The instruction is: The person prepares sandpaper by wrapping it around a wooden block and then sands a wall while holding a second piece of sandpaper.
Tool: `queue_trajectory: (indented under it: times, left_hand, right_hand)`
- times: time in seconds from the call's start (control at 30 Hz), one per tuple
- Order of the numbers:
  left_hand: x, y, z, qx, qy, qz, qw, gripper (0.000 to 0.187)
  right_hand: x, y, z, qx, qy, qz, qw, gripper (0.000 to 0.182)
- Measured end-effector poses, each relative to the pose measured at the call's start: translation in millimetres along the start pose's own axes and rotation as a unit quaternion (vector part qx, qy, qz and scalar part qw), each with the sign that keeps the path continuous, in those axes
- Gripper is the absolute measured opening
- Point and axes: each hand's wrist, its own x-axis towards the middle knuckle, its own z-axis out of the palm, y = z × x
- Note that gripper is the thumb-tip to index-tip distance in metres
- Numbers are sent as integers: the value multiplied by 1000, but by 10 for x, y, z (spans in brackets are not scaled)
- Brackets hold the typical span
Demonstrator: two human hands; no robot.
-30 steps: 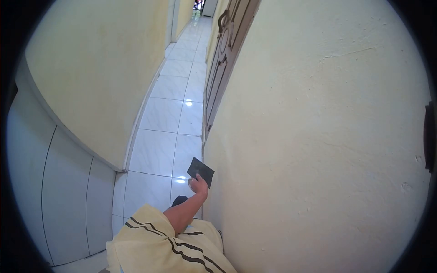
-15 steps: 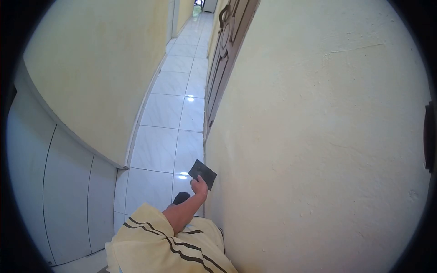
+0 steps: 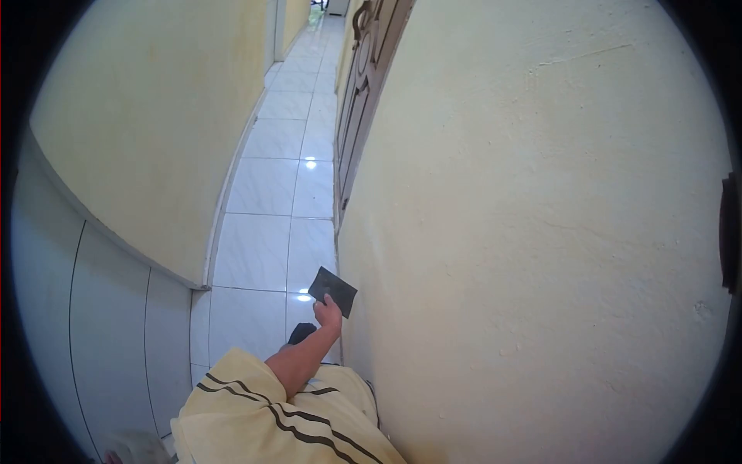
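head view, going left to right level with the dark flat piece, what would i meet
pale panels, tiled floor, dark flat piece gripped in a hand, cream wall, dark brown thing at the far right edge

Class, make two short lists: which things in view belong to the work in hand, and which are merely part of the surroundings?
Work in hand:
- dark flat item
- hand gripping it

Surroundings:
- brown door
- tiled floor
- dark object at the far right edge

The blurred shape at lower left: cannot tell.
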Motion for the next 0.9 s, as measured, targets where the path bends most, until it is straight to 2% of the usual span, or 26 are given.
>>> queue_trajectory:
  times: [0.17, 0.27, 0.47, 0.9]
  left_hand:
    - [-32, 71, -42, -10, -8, -19, 1000, 49]
    - [96, -124, 56, -4, -5, 2, 1000, 49]
    - [-75, 64, -18, 25, 18, 3, 1000, 48]
    - [12, -47, 94, 20, 45, 17, 999, 48]
  right_hand:
    - [-36, 67, 26, 1, -2, 6, 1000, 49]
    - [-41, 58, 19, -1, -4, 9, 1000, 49]
    - [-38, 129, 22, -7, -7, 14, 1000, 49]
    - [-82, 209, 22, -10, -10, 23, 1000, 49]
